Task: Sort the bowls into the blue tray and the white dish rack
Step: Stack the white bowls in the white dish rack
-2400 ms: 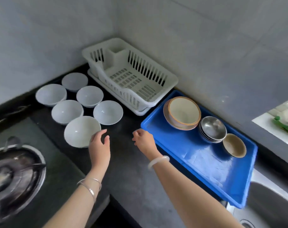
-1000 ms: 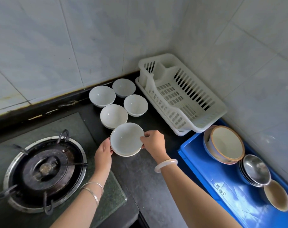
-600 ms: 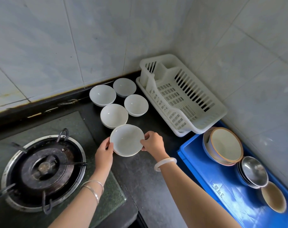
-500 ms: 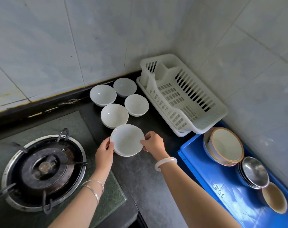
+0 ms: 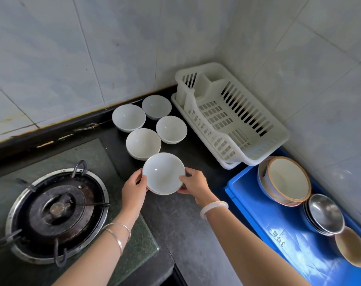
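Head view: you hold a white bowl (image 5: 163, 173) in both hands, just above the dark counter (image 5: 188, 223). Your left hand (image 5: 134, 187) grips its left rim with the thumb over the edge; your right hand (image 5: 194, 183) clasps the right rim the same way. The bowl sits upright, its far rim overlapping the nearest of four white bowls that stand in a cluster toward the counter's back edge: one (image 5: 143, 143) closest to you, one (image 5: 171, 129) to its right, one (image 5: 128, 118) behind on the left, and one (image 5: 156, 106) nearest the wall. The rack (image 5: 231, 118) fills the back corner of the counter, just right of the cluster, with nothing in it. The blue tray (image 5: 264, 221) lies along the right edge, touching the rack's near end. Along its far side it carries a brown-rimmed bowl stack (image 5: 286, 180), steel bowls (image 5: 325, 213) and a tan bowl (image 5: 351, 246). A gas burner (image 5: 56, 211) sits at the counter's left.
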`<state>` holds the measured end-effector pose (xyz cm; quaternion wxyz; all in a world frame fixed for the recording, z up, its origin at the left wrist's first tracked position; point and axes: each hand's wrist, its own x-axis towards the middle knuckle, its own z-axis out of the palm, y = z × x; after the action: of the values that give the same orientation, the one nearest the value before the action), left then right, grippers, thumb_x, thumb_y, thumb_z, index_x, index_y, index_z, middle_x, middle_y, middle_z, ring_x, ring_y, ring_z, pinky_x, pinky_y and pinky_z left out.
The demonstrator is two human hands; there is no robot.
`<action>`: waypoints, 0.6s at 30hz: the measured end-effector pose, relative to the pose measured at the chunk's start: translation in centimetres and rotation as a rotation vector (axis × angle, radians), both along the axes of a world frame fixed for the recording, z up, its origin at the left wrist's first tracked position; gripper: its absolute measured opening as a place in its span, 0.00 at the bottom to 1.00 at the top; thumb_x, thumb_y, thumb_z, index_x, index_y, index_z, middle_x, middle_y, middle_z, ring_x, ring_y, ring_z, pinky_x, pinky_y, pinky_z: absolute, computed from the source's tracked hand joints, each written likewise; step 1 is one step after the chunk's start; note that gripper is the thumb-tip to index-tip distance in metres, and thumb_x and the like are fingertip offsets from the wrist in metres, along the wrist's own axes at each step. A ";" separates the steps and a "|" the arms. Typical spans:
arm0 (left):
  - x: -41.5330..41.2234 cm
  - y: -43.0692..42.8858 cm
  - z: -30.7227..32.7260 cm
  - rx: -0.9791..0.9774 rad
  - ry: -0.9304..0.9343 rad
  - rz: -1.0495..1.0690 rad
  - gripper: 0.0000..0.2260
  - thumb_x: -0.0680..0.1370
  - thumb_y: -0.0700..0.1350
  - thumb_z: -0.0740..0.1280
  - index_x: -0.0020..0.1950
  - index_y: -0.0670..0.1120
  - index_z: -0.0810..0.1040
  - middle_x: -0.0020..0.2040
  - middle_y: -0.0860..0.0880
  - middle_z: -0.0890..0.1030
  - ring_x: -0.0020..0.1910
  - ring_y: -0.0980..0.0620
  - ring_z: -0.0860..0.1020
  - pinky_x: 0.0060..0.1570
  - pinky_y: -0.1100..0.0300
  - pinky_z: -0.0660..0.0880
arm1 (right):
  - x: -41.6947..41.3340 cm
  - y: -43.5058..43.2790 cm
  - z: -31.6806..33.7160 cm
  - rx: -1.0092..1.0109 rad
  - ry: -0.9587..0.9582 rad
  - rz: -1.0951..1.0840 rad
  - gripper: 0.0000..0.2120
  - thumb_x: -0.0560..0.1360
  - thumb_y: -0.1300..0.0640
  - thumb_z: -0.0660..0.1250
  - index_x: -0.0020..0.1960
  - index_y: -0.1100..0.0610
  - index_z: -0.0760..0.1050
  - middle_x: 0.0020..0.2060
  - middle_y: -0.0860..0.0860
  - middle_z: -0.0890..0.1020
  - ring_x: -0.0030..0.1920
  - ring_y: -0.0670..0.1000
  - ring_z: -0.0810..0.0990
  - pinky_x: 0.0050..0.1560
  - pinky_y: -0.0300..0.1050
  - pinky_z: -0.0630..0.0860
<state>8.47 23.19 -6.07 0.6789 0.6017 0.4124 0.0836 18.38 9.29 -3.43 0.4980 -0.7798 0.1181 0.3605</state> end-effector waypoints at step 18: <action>23.3 -3.9 9.9 0.142 -0.171 -0.263 0.13 0.77 0.44 0.62 0.61 0.45 0.76 0.45 0.52 0.79 0.42 0.52 0.79 0.50 0.51 0.79 | 18.0 -7.2 10.1 0.175 -0.287 -0.299 0.18 0.75 0.63 0.66 0.65 0.60 0.74 0.50 0.57 0.82 0.43 0.53 0.85 0.38 0.43 0.83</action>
<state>31.74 19.25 3.86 0.6723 0.6876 0.2640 0.0738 36.34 2.10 6.67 0.6232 -0.7508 0.1287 0.1771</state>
